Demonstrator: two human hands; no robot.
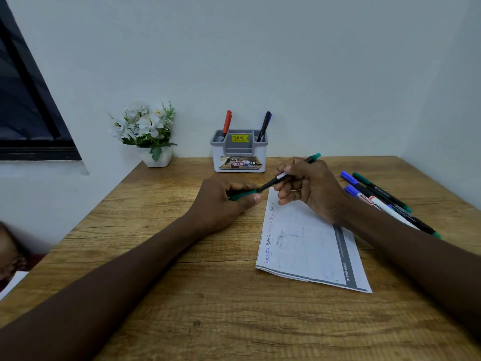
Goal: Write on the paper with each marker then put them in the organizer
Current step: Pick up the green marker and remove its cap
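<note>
Head view: at mid-frame, the green marker (pixel 270 183) hangs slanted above the paper's (pixel 307 246) top edge. The left hand (pixel 223 201) has its fingers wrapped round the green cap end, and the right hand (pixel 312 188) pinches the black barrel. A sharp tug at the cap could jerk the tip across skin or paper. The organizer (pixel 239 152) stands behind, on the bench (pixel 156 256).

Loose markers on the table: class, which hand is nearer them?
Right. The right hand, holding the green marker, is just beside the loose markers; the left hand grips its other end, farther left.
</note>
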